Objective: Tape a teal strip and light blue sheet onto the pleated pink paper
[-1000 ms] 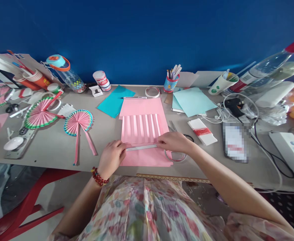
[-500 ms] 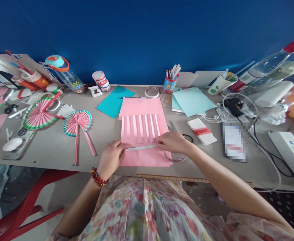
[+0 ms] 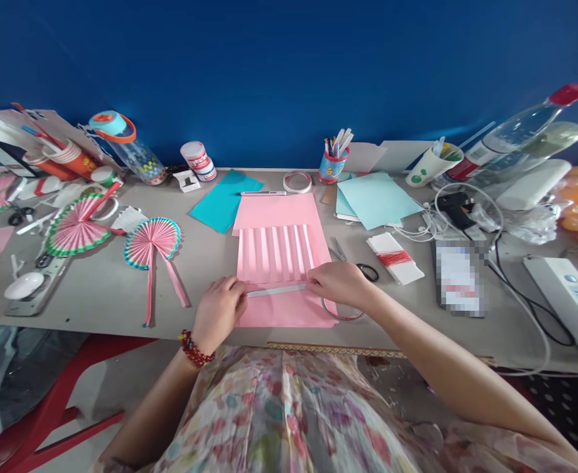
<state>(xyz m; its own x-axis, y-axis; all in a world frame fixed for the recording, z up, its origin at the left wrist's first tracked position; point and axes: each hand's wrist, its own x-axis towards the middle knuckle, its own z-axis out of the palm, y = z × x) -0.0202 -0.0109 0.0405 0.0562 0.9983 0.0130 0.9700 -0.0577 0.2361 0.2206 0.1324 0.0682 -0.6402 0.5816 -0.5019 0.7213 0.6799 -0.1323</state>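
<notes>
Nothing beyond the view itself has visibly moved — the right hand (image 3: 341, 284) pinches one end of a pale strip (image 3: 276, 290) across pink paper (image 3: 284, 312), lower centre of the frame; the left hand (image 3: 220, 309) curls at the other, grip unclear — seemingly the same step.

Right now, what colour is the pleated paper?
Pink; the pleated paper shows best in the head view.

The pleated sheet (image 3: 275, 256) is banded in lighter and deeper pink, the strip (image 3: 276, 290) whitish, the smaller fan (image 3: 150, 240) pink edged with teal and white, the bracelet (image 3: 196, 350) dark red, the wall (image 3: 269, 79) deep blue.
</notes>
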